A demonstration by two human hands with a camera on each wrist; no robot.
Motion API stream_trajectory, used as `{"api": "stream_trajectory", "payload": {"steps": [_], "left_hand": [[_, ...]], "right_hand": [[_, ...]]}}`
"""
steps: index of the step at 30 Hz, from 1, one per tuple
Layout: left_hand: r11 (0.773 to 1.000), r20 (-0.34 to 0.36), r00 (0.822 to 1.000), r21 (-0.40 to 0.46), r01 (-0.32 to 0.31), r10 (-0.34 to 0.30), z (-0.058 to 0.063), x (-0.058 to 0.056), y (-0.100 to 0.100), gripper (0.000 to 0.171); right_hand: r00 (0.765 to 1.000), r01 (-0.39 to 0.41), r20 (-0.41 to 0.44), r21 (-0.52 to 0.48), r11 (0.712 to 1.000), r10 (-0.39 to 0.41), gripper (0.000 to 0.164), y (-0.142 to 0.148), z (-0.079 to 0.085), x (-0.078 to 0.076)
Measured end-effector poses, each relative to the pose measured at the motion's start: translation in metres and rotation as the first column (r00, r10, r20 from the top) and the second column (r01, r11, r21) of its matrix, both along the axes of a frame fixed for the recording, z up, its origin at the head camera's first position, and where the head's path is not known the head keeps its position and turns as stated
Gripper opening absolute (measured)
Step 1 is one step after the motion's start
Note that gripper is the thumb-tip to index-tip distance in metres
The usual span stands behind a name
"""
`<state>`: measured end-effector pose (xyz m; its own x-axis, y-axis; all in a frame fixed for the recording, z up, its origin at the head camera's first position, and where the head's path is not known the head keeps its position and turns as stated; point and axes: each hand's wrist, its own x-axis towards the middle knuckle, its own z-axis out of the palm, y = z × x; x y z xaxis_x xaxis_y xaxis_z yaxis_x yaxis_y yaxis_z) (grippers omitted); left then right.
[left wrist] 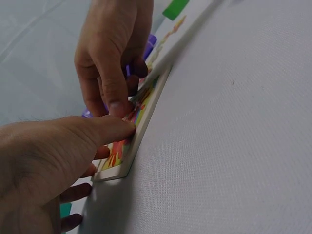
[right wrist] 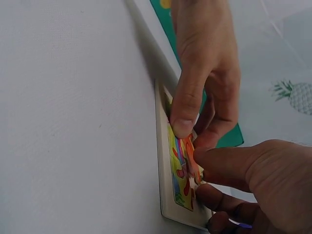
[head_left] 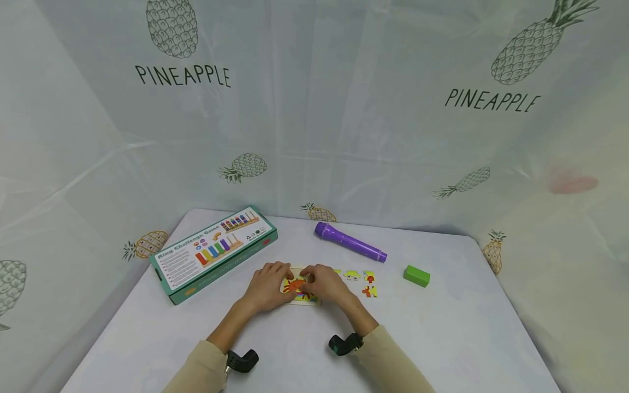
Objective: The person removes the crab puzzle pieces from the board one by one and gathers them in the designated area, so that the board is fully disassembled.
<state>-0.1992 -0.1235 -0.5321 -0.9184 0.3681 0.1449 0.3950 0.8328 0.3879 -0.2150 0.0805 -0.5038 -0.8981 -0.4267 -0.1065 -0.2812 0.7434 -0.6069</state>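
Observation:
A small wooden jigsaw puzzle board with a pale frame lies on the table, an orange crab-like picture inside it. My left hand holds the board from its left side. In the left wrist view its thumb presses on the picture while the fingers rest along the far edge. From the right, my right hand bends over the board and pinches an orange puzzle piece low over the picture. Thumb and fingers partly cover that piece. Several loose puzzle pieces lie just right of the board.
A green and white Ring Challenge Game box lies at the back left. Behind the board is a purple toy microphone, and to the right a green block. A pineapple-print curtain hangs behind the white table.

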Motion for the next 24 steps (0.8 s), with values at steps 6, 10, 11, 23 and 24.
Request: {"api": "stream_trajectory", "payload": {"steps": [6, 10, 11, 23, 24], "left_hand": [[1.000, 0.006, 1.000, -0.003, -0.003, 0.003, -0.0001, -0.0003, 0.0005, 0.041], [1.000, 0.009, 1.000, -0.001, 0.000, 0.000, 0.0019, 0.0003, 0.0004, 0.040], [1.000, 0.011, 1.000, -0.003, 0.002, -0.002, 0.0022, 0.0004, 0.0002, 0.040], [1.000, 0.014, 1.000, -0.014, 0.012, -0.012, 0.0028, -0.0005, 0.0000, 0.035], [1.000, 0.015, 1.000, -0.012, 0.011, -0.011, 0.0029, -0.0004, 0.0000, 0.035]], "right_hand": [[1.000, 0.004, 0.007, -0.010, 1.000, -0.003, 0.033, 0.0009, -0.0002, -0.0013], [1.000, -0.001, -0.005, -0.008, 1.000, 0.001, 0.032, 0.0010, -0.0009, -0.0020], [1.000, -0.004, -0.010, -0.010, 1.000, 0.004, 0.031, 0.0010, -0.0009, -0.0020], [1.000, 0.014, 0.003, -0.069, 0.998, -0.013, 0.027, 0.0010, -0.0001, -0.0018], [1.000, 0.016, 0.009, -0.074, 0.997, -0.015, 0.026, 0.0010, -0.0004, -0.0020]]}}
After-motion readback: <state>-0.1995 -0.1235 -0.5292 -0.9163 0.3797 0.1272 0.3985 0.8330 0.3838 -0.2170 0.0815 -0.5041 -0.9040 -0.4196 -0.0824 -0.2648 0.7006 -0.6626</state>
